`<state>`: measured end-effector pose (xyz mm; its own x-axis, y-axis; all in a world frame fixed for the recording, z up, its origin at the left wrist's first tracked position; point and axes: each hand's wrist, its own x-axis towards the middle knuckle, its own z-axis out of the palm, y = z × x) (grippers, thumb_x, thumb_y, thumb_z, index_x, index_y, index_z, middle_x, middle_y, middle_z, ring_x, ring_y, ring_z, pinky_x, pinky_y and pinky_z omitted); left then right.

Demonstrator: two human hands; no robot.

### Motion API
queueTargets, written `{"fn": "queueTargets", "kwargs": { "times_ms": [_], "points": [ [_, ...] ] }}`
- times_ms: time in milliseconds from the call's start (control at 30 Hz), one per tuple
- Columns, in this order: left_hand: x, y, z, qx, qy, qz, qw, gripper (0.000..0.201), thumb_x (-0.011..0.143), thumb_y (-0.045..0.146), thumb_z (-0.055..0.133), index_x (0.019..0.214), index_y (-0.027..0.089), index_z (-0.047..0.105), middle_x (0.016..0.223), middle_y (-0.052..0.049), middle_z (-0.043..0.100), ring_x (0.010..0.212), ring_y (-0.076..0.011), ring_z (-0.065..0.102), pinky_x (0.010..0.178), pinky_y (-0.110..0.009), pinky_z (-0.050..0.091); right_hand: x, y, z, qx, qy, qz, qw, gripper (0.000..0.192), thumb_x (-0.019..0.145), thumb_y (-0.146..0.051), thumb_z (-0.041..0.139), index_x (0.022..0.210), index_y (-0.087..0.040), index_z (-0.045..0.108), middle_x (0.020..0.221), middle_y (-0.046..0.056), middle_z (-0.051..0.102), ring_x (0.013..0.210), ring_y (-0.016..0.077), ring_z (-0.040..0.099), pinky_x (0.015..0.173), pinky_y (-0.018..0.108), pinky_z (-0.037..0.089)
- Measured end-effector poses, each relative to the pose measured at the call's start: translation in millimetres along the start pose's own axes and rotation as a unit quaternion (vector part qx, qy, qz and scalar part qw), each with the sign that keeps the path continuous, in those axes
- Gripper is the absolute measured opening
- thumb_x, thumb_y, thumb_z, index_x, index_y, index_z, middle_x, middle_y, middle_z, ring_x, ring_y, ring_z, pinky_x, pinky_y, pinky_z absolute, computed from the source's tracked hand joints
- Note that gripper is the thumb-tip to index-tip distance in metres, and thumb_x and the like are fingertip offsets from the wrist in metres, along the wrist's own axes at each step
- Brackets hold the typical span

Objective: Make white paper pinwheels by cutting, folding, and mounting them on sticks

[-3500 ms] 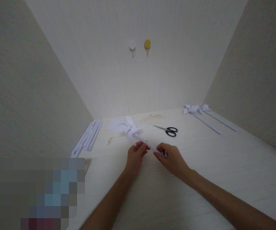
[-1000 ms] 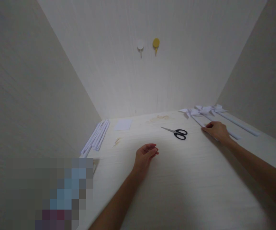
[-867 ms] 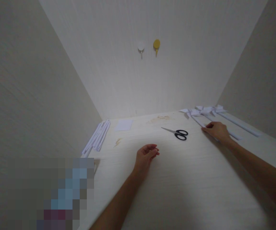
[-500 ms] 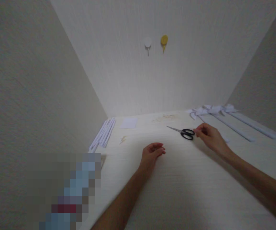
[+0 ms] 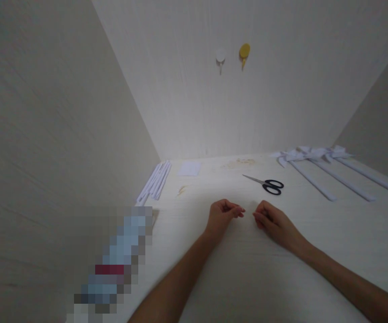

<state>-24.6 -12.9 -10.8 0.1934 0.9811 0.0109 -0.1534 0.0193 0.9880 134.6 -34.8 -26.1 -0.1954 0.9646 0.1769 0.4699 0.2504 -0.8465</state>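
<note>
My left hand [image 5: 222,219] is over the white tabletop in the middle, its thumb and fingertips pinched together and pointing right. Facing it across a small gap is my right hand [image 5: 270,223], also closed in a pinch. Anything between the fingertips of either hand is too small to make out. Just beyond my right hand lie scissors [image 5: 270,186] with black handles, blades pointing left; neither hand touches them.
White paper rolls [image 5: 155,180] are bundled at the back left, beside a white paper square [image 5: 189,169]. Long white strips [image 5: 342,178] with crumpled paper ends [image 5: 310,154] lie at the right. A blurred-out object [image 5: 123,251] stands near left. Two hooks [image 5: 244,50] hang on the wall.
My right hand has left the scissors' handles and come down and left toward my left hand. The scissors stay on the table. My left hand's fingers are closer together; the view has shifted slightly.
</note>
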Motion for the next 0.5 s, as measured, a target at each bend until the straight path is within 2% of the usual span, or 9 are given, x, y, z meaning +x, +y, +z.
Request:
{"fn": "queueTargets", "kwargs": {
  "times_ms": [200, 333, 433, 467, 500],
  "points": [
    [-2.9, -2.1, 2.0, 0.024, -0.014, 0.000, 1.000, 0.015, 0.057, 0.024, 0.063, 0.054, 0.012, 0.054, 0.059, -0.004, 0.063, 0.051, -0.0091, 0.053, 0.055, -0.023, 0.040, -1.4, -2.1, 0.5, 0.002, -0.003, -0.014, 1.000, 0.018, 0.080, -0.030, 0.037, 0.065, -0.020, 0.039, 0.050, -0.005, 0.044, 0.047, 0.0099, 0.038, 0.046, 0.022, 0.029],
    [6.6, -0.8, -3.5, 0.069, -0.017, 0.003, 0.997, 0.017, 0.058, 0.027, 0.062, 0.055, 0.012, 0.053, 0.061, -0.005, 0.064, 0.052, -0.0092, 0.054, 0.055, -0.023, 0.041, -1.5, -2.6, 0.2, 0.011, -0.005, -0.008, 1.000, 0.018, 0.079, -0.031, 0.038, 0.065, -0.020, 0.038, 0.049, -0.005, 0.043, 0.046, 0.0098, 0.037, 0.045, 0.022, 0.028],
    [27.3, 12.0, -23.9, 0.206, -0.040, 0.022, 0.978, 0.016, 0.059, 0.025, 0.061, 0.058, 0.011, 0.055, 0.058, -0.004, 0.062, 0.052, -0.0094, 0.054, 0.054, -0.022, 0.041, -1.0, -3.8, 0.1, 0.008, -0.008, 0.000, 1.000, 0.018, 0.079, -0.031, 0.040, 0.065, -0.020, 0.038, 0.048, -0.006, 0.042, 0.045, 0.0095, 0.037, 0.044, 0.022, 0.028],
    [36.3, 18.8, -34.1, 0.270, -0.033, 0.031, 0.962, 0.014, 0.060, 0.023, 0.061, 0.058, 0.011, 0.055, 0.059, -0.005, 0.062, 0.054, -0.0097, 0.055, 0.055, -0.022, 0.042, -0.8, -4.1, 0.1, 0.008, -0.007, 0.002, 1.000, 0.018, 0.078, -0.031, 0.040, 0.065, -0.020, 0.038, 0.048, -0.005, 0.042, 0.045, 0.0095, 0.037, 0.044, 0.022, 0.028],
    [46.2, 26.4, -45.5, 0.355, -0.028, 0.044, 0.933, 0.012, 0.061, 0.022, 0.060, 0.059, 0.011, 0.056, 0.061, -0.005, 0.063, 0.056, -0.0103, 0.056, 0.055, -0.022, 0.042, -0.6, -4.2, 0.1, 0.010, -0.005, 0.005, 1.000, 0.017, 0.078, -0.031, 0.040, 0.065, -0.020, 0.038, 0.048, -0.005, 0.043, 0.045, 0.0095, 0.037, 0.044, 0.022, 0.028]
  ]
}}
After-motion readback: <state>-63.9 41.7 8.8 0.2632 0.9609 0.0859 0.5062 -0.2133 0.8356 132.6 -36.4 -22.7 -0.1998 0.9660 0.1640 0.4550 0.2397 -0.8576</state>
